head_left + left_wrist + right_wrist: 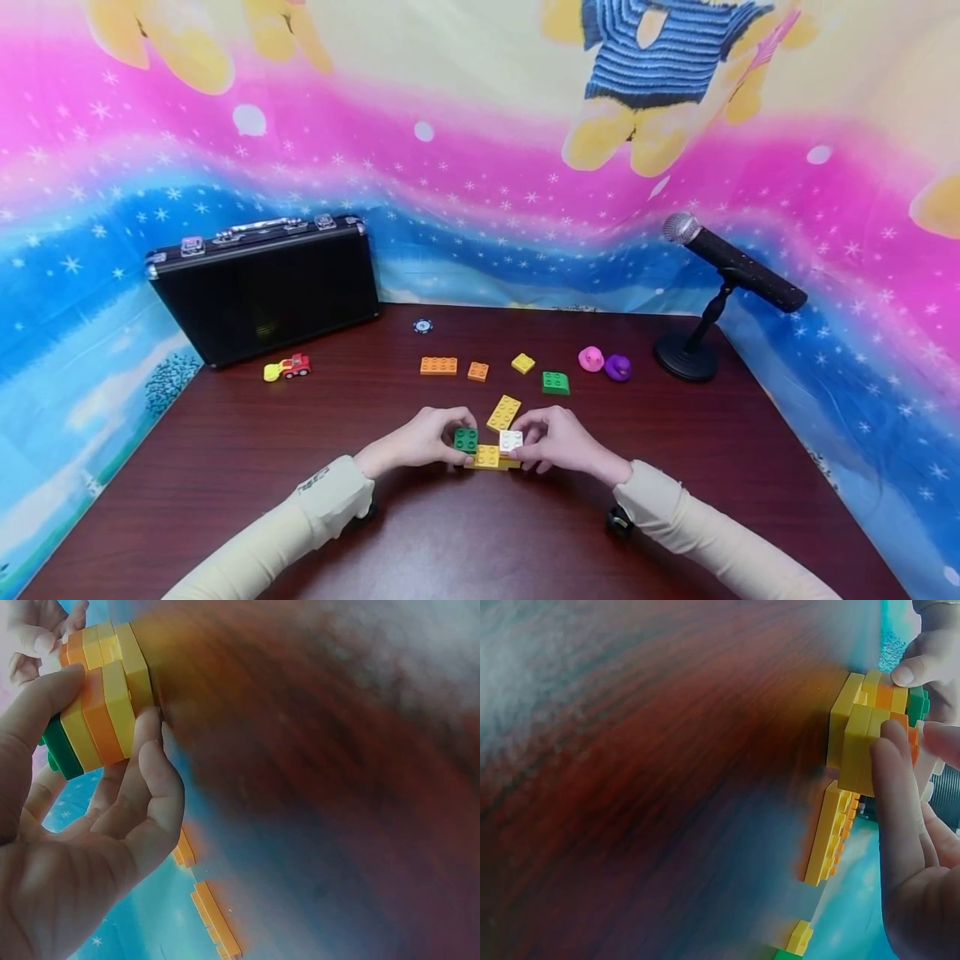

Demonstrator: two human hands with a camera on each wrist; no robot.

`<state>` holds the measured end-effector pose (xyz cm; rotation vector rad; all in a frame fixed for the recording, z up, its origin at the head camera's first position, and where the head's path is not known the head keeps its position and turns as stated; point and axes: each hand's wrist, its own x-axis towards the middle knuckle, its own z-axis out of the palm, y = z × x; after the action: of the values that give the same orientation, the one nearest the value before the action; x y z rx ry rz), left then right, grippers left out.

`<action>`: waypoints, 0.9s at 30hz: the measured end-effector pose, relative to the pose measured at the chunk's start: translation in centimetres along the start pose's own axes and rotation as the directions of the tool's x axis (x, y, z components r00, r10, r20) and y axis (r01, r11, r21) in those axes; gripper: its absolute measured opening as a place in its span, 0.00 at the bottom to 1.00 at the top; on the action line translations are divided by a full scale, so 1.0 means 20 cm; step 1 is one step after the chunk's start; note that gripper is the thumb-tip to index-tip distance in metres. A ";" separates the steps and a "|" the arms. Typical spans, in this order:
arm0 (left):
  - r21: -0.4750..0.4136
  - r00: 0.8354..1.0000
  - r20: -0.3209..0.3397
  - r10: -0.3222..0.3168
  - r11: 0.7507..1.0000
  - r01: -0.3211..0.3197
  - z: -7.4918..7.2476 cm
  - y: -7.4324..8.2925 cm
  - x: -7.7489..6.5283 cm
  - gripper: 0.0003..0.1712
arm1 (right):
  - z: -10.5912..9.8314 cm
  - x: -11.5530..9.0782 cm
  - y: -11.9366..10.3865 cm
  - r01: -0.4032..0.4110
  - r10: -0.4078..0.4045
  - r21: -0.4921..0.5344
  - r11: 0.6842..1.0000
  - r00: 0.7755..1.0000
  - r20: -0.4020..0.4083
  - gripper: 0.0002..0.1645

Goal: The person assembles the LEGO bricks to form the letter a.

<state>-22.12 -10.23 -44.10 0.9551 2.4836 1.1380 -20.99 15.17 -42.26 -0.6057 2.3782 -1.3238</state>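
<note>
Two small stacks of toy building bricks rise from a yellow base (487, 457) near the middle of the table. A dark green brick (466, 440) tops the left stack; below it, the left wrist view shows yellow and orange (103, 720) layers. My left hand (431, 437) grips this stack, thumb on the near side and fingers curled round the far side. The right stack carries a white brick (511, 441) over orange and yellow (862, 750) ones. My right hand (562, 440) pinches it between thumb and fingers. The hands partly hide both stacks' outer sides.
Just behind the stacks lies a long yellow brick (504, 412). Farther back are orange bricks (438, 366), a small yellow brick (523, 362), a green brick (555, 382) and two toy ducks (591, 359). A black case (266, 292), toy car (296, 365) and microphone (738, 262) stand around them.
</note>
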 end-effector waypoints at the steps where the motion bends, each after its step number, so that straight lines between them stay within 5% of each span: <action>1: 0.000 1.000 -0.001 0.001 1.000 -0.001 0.00 0.00 0.00 0.17 | 0.00 -0.01 -0.02 -0.002 0.001 0.011 1.000 1.000 0.008 0.20; 27: -0.010 1.000 -0.008 -0.001 1.000 0.000 0.00 0.01 0.00 0.17 | 0.02 0.00 0.05 -0.029 0.017 0.171 0.985 0.997 0.071 0.22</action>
<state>-22.08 -10.17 -44.01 0.9490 2.4823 1.1553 -20.97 15.28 -43.27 -0.5627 2.1816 -1.4550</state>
